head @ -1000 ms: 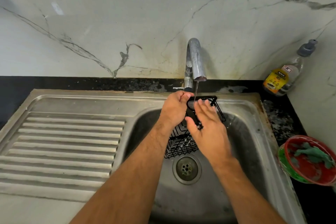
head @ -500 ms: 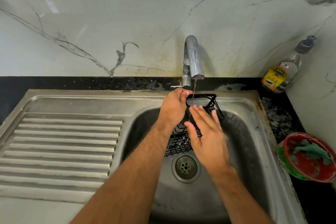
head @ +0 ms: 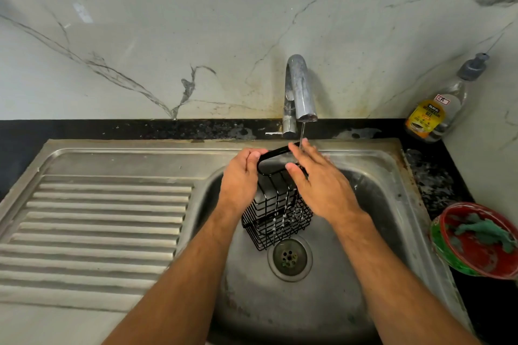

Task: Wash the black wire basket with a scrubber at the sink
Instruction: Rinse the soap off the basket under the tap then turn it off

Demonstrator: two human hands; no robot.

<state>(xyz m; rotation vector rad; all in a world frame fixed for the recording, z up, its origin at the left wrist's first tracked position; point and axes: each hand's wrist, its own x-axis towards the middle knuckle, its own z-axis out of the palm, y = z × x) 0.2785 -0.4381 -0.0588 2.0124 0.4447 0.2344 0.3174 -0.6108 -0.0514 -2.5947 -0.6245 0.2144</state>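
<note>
- The tap overhangs the sink's back edge, just above the basket.
- The ribbed drainboard lies bare on the left.
- A bottle and bowl crowd the desk's right edge.

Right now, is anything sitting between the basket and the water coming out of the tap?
Only the right hand: its fingers lie across the rim of the black wire basket directly under the tap, so the thin stream lands on them first. The left hand grips the rim off to the side.
</note>
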